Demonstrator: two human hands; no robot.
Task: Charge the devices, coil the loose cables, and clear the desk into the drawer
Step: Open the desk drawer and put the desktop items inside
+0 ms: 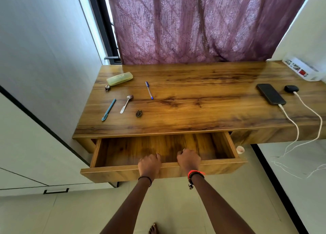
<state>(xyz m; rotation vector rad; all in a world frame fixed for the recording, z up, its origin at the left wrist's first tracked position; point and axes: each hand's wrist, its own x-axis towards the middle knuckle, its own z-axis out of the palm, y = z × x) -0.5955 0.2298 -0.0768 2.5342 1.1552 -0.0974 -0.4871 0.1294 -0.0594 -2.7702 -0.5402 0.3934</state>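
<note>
Open drawer [229,145] below the desk [194,110], its inside bare. Left hand [149,164] and right hand [188,159] both curl over the drawer's front edge, gripping it side by side. Beyond the hands on the desktop: pens, spoon [126,104] and case [119,78] at left; phone [270,94] and earbud case [291,88], each cabled, at right.

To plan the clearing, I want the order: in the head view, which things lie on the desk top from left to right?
Teal pen → small ring-like thing → yellow case → spoon → dark brown trinket → blue pen → phone → earbud case → power strip.
</note>
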